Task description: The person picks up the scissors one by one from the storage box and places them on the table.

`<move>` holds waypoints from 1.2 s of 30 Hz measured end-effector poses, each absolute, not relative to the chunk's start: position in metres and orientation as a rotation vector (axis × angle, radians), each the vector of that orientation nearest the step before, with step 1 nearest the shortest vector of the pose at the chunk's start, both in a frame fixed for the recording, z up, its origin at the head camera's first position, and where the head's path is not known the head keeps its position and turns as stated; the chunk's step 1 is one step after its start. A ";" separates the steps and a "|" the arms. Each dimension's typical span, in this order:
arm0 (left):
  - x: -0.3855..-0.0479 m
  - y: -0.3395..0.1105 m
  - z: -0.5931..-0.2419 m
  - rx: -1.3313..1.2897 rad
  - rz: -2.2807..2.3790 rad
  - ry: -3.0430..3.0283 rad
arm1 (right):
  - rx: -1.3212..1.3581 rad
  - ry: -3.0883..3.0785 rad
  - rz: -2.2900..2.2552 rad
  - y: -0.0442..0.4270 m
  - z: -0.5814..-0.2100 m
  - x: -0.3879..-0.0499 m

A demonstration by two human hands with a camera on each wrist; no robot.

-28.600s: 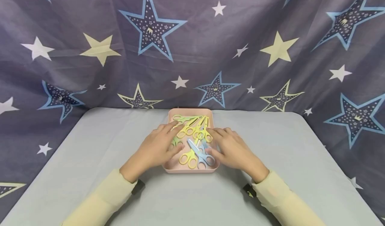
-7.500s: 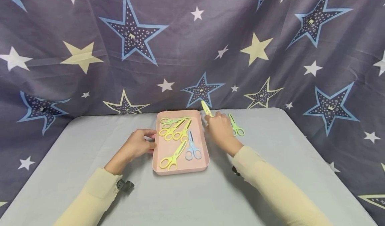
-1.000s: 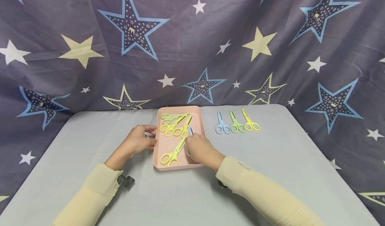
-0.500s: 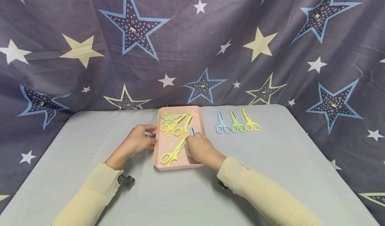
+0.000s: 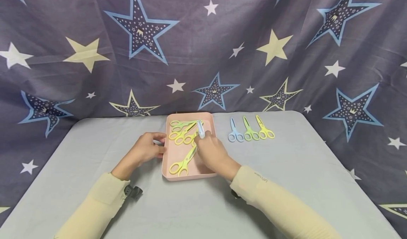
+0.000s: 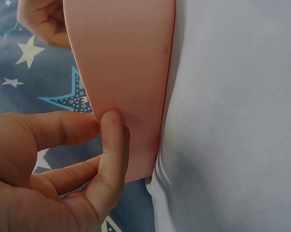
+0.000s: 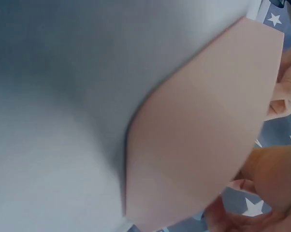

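My right hand (image 5: 212, 152) pinches a pair of blue scissors (image 5: 200, 127) by the handle end, its blades pointing away above the pink tray (image 5: 190, 178). The handles are mostly hidden by the fingers. My left hand (image 5: 146, 147) holds the tray's left side; in the left wrist view, a curled finger presses the outer wall and the thumb meets the rim. Lying in the tray are green scissors (image 5: 178, 125) at the far end, a couple of yellow scissors (image 5: 180, 137) below them, and another yellow pair (image 5: 182, 166) near the front left.
Right of the tray, three scissors lie in a row on the grey cloth (image 5: 286, 168): blue (image 5: 235, 133), green (image 5: 250, 132), then yellow (image 5: 265, 130), blades pointing away. A star-patterned curtain (image 5: 203, 48) hangs behind the table.
The blue scissors, low in the tray half a second ago, are now raised and moved slightly away by the right hand. The left hand stays put. Earlier, the row at right held fewer scissors.
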State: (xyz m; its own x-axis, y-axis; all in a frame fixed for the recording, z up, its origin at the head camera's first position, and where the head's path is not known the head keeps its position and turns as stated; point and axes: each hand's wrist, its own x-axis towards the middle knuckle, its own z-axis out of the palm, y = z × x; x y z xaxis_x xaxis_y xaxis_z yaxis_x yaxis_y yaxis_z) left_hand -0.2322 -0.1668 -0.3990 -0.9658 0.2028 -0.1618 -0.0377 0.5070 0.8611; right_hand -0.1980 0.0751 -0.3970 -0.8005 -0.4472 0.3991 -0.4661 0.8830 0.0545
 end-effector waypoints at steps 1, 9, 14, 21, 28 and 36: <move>-0.232 -0.167 -0.399 0.145 1.444 2.509 | 0.669 -2.629 0.055 0.076 -0.395 -0.198; -0.233 -0.167 -0.401 0.141 1.453 2.500 | 0.667 -2.547 0.033 0.085 -0.384 -0.202; -0.234 -0.166 -0.401 0.139 1.454 2.493 | 0.612 -2.520 -0.040 0.098 -0.382 -0.209; -0.234 -0.168 -0.401 0.128 1.420 2.512 | 0.526 -2.503 -0.123 0.124 -0.384 -0.223; -0.233 -0.168 -0.401 0.115 1.404 2.522 | 0.404 -2.584 -0.119 0.160 -0.387 -0.237; -0.234 -0.167 -0.401 0.125 1.411 2.524 | 0.289 -2.662 -0.042 0.206 -0.386 -0.250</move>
State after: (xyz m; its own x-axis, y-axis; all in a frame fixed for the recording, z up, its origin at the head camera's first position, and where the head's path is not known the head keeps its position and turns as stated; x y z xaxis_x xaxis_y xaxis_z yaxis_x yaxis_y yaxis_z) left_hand -0.2341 -0.1675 -0.4013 -0.9659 0.1937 -0.1721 -0.0452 0.5280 0.8481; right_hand -0.2500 0.2064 -0.3858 -0.8724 -0.2106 0.4410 -0.1965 0.9774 0.0781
